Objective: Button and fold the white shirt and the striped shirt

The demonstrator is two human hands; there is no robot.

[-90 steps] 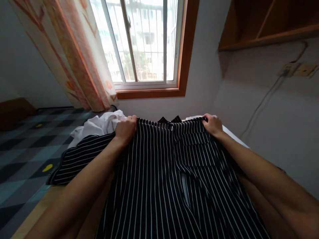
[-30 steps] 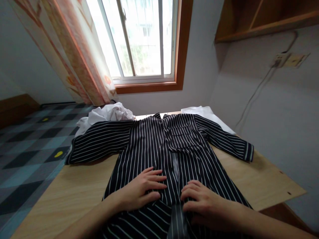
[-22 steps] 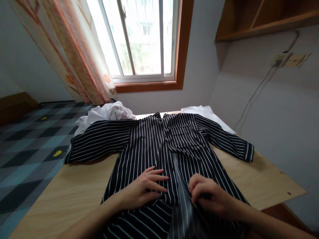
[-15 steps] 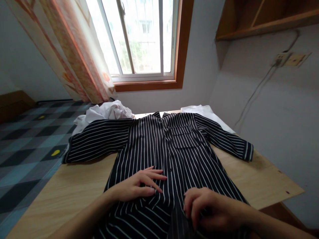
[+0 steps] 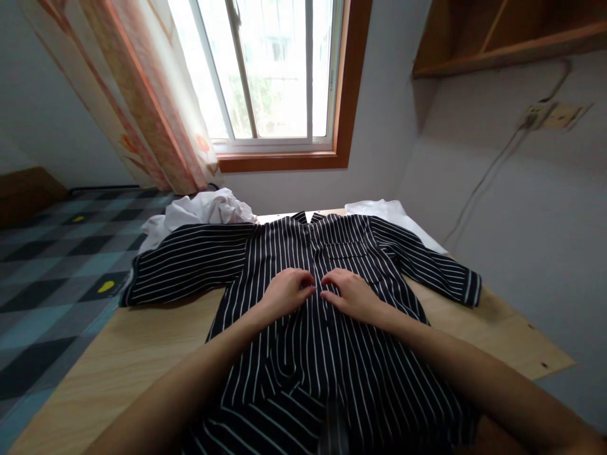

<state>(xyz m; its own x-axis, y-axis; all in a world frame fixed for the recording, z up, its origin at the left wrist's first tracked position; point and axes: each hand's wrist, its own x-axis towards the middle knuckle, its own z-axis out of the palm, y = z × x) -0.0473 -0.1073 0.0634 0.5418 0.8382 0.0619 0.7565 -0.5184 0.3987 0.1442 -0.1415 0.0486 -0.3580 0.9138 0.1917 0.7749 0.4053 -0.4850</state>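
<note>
A black shirt with white stripes (image 5: pixel 294 253) lies spread front side up, its collar toward the window and both sleeves stretched out to the sides. My left hand (image 5: pixel 290 292) rests at the middle of its chest, left of the front placket. Facing it from the other side of the placket is my right hand (image 5: pixel 351 294), just below the chest pocket. Both hands have bent fingers, with a small gap between thumb and fingertips and no cloth visibly gripped. The lower front of the shirt is rumpled, with folds near the hem.
The shirt lies on a pale wooden board (image 5: pixel 502 338). A crumpled white cloth (image 5: pixel 199 208) sits at the far left, and a flatter white cloth (image 5: pixel 398 218) at the far right. A checked bedspread (image 5: pixel 47 284) is on the left. A shelf (image 5: pixel 512 50) juts out upper right.
Both hands have moved up the shirt, away from me, from its lower front to mid-chest, and closer together. My right hand has uncurled somewhat; my left hand's spread fingers have bent.
</note>
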